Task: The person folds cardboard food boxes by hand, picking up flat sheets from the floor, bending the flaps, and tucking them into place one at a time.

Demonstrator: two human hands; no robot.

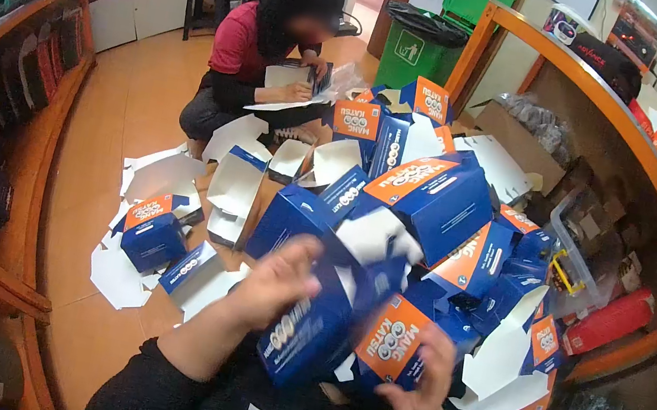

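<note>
Head view: blue box (316, 326) sits low centre of frame, between both hands, long axis tilted from bottom centre up to the right, w/ white flaps open at its top end. The left hand (280, 280) is closed over its upper-left edge, fingers curled onto the blue side, and the right hand (422, 380) grips the lower-right corner by the orange panel; both touch it, so neither is nearer. Just behind, right of centre, lies a pile of boxes (444, 199); another person (264, 44) crouches top centre-left, w/ flat white card (122, 278) on the floor at left.
</note>
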